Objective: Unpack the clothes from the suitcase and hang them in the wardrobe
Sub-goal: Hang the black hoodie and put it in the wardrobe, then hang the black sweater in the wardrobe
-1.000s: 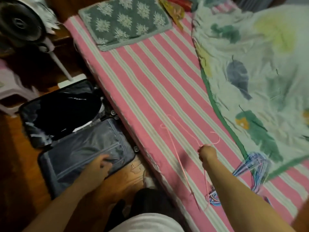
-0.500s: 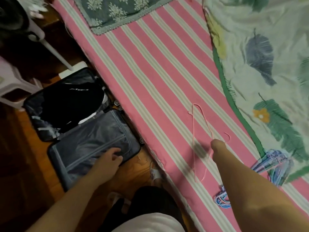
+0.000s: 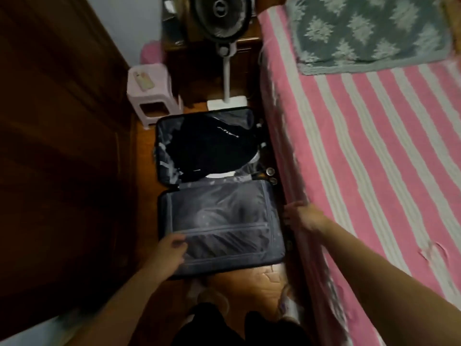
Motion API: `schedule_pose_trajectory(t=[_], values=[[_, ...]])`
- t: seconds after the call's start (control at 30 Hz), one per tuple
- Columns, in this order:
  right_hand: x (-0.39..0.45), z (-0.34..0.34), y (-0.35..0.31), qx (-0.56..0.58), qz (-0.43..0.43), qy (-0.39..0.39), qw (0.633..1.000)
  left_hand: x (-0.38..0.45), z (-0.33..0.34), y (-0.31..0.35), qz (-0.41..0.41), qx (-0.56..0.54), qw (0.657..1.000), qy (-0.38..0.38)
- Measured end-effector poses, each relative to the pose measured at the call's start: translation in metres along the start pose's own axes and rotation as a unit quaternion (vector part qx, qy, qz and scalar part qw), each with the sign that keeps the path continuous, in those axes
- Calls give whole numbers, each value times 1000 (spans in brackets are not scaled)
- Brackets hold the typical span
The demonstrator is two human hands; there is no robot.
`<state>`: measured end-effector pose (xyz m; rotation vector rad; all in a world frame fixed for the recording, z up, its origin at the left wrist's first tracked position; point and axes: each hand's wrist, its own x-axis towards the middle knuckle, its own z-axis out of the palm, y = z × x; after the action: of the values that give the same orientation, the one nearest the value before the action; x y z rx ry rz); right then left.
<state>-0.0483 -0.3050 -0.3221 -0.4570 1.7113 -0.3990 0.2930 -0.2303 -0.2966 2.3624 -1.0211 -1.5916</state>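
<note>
The open suitcase lies on the wooden floor between the bed and the wardrobe. Its far half holds a black garment. A grey zipped divider covers the near half. My left hand is at the divider's left edge, with thumb and fingers curled together as if pinching it; blur hides the exact contact. My right hand hovers beside the mattress edge with fingers spread and holds nothing. A thin pink hanger lies on the striped sheet to the right.
The pink-and-white striped bed runs along the right, with a grey patterned pillow at its head. A standing fan and a small pink stool stand beyond the suitcase. My legs are at the bottom.
My right hand has let go of the pink hanger on the bed and swung left toward the suitcase. My view has turned left onto the suitcase and wardrobe. The left hand stays on the divider.
</note>
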Motion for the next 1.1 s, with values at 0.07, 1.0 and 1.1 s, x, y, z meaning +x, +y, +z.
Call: schedule_pose_trajectory(t=[0.07, 1.0, 1.1], values=[[45, 44, -10, -37, 32, -56, 997, 61, -23, -20, 2, 13, 1000, 8], [611, 370, -38, -683, -451, 51, 573, 580, 103, -152, 147, 456, 872, -100], [584, 361, -60, -628, -457, 61, 627, 576, 100, -151, 149, 456, 872, -96]])
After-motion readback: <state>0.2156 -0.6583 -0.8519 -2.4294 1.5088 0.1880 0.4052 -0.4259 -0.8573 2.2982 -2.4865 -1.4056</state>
